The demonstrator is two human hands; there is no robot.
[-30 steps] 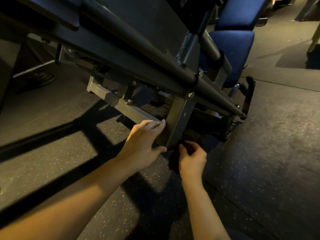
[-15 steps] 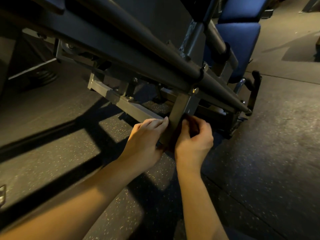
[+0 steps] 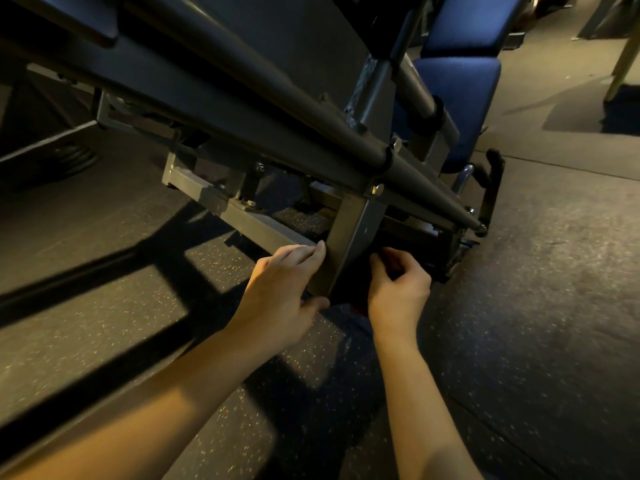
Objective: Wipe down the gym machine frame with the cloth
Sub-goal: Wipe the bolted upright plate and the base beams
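Cloth [image 3: 350,293], dark and hard to make out in the shadow, sits bunched against the right-hand face of the grey square post [image 3: 356,233] near its foot. That is low on the gym machine frame [image 3: 242,109], just above the speckled rubber floor [image 3: 519,323]. The right hand [image 3: 398,289] has its fingers curled and thumb raised, pinching the cloth against that face. The left hand [image 3: 282,289] lies on the post's opposite side, fingers fairly straight with their tips on the edge and the thumb tucked in by the foot. It holds nothing and only braces.

The step in hand looks like wiping this post. To do it well, I would spread the cloth flatter under the right hand's fingers rather than leave it a tight wad, so that more fabric meets the metal. Then draw it along the post's length in one firm stroke, from the bolt [image 3: 378,188] at the top down to the foot, and repeat on each face. The shaded right face and the back are hidden from view, so they probably need working by feel. The left hand's bracing is useful, but it covers the lit face and should shift aside when that side's turn comes. The corner where the post meets the grey cross-member [image 3: 242,216] likely traps dust and deserves a fingertip pushed through the fabric.
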